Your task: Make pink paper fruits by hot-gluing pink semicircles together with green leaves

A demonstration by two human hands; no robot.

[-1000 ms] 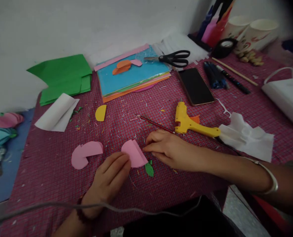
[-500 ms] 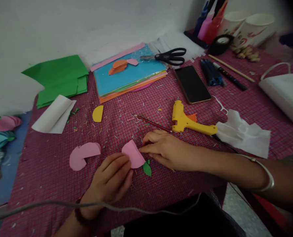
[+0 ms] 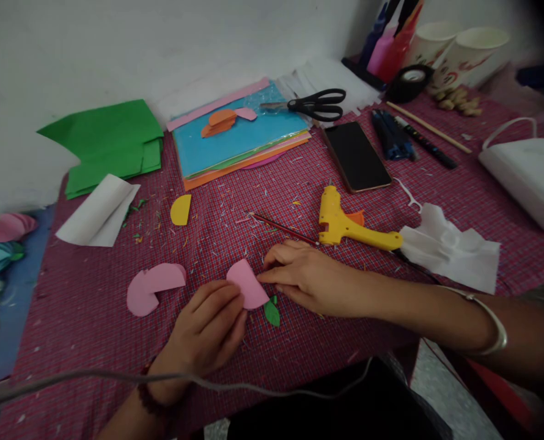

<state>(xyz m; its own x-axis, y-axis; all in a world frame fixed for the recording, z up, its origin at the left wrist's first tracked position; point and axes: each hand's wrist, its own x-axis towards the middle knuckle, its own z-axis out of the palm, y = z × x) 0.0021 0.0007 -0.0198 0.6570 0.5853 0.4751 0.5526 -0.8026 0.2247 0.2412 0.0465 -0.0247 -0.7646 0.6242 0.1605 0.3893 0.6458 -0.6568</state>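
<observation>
A pink paper half-circle (image 3: 248, 285), apparently folded, lies low over the table between my two hands. From its left side, my left hand (image 3: 208, 327) grips it with the fingers closed and the thumb side low. My right hand (image 3: 313, 280) is across from it, fingertips drawn together at the paper's straight right edge. A small green paper leaf (image 3: 272, 312) shows just under the lower right corner of the pink piece. Further left lie more pink paper half-circles (image 3: 155, 287), overlapping one another.
A yellow glue gun (image 3: 334, 220) lies beyond my right hand, near a pencil (image 3: 283, 228) and a phone (image 3: 357, 157). Black scissors (image 3: 318, 106) rest on coloured sheets (image 3: 244, 150). Green paper (image 3: 116, 140) is at the left. A grey cord (image 3: 235, 386) crosses the foreground.
Both hands stay at the pink paper, nearly still. The pink piece looks slightly flatter along its right edge. The whole view has shifted very little.
</observation>
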